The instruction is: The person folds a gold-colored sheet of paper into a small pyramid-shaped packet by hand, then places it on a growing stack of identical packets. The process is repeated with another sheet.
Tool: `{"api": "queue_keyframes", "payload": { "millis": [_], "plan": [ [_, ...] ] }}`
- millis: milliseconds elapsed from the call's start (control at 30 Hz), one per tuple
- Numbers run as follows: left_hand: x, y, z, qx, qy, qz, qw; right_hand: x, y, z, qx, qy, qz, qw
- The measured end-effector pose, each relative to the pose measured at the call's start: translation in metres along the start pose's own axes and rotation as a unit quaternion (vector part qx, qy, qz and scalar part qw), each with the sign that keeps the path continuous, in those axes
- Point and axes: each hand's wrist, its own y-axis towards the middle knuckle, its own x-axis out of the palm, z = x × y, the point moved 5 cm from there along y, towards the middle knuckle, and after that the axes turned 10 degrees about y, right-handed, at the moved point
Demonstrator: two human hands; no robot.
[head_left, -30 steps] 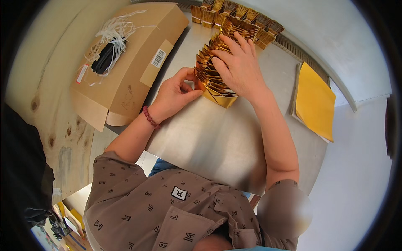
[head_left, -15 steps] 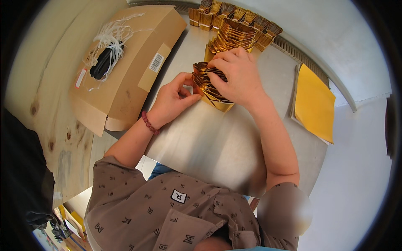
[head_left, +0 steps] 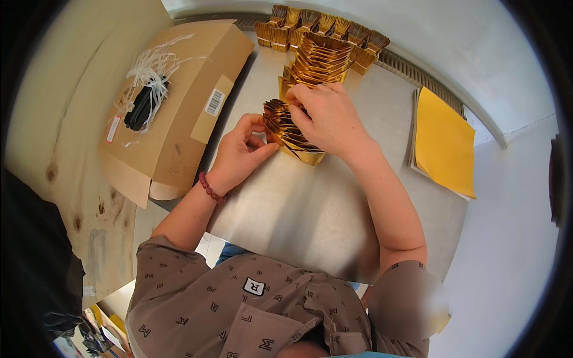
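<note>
A row of folded gold foil papers (head_left: 292, 141), nested closely like a fan, stands on the metal tabletop in front of me. At its left end, my left hand (head_left: 242, 154) grips the edges between thumb and curled fingers. My right hand (head_left: 330, 119) lies over the row's far right side, with its bent fingertips and thumb closed on the upper folds. The fingers hide part of the row. Just beyond my right hand rises a longer stack of the same folded gold papers (head_left: 319, 58).
Banded gold bundles (head_left: 280, 38) line the table's back edge. At left lies a large cardboard box (head_left: 197, 77) carrying a black object (head_left: 141, 107) and white plastic strips (head_left: 156, 68). A pad of yellow sheets (head_left: 443, 140) is on the right. Bare metal tabletop (head_left: 292, 209) lies nearest me.
The whole view has shifted slightly, with the table's things appearing a little further left and lower. Both hands remain at the gold row; the right fingers look more bunched.
</note>
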Motion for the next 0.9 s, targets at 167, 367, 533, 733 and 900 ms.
{"api": "queue_keyframes", "payload": {
  "millis": [167, 367, 533, 733, 900],
  "plan": [
    [-0.003, 0.000, 0.003, -0.018, -0.011, 0.013, 1.000, 0.002, 0.000, 0.001, 0.002, -0.007, -0.021, 1.000],
    [-0.006, 0.013, 0.012, -0.010, 0.020, -0.090, 0.996, 0.004, -0.002, 0.002, -0.009, -0.006, -0.023, 1.000],
    [0.001, 0.025, 0.009, -0.003, -0.072, -0.120, 0.990, 0.004, 0.000, 0.005, -0.012, -0.013, -0.024, 1.000],
    [0.000, 0.022, 0.006, -0.030, -0.062, -0.130, 0.989, -0.003, 0.005, 0.015, -0.011, -0.001, 0.004, 1.000],
    [0.001, 0.024, 0.006, 0.002, -0.063, -0.103, 0.993, -0.020, 0.017, 0.035, -0.033, -0.059, 0.114, 0.991]
  ]
}}
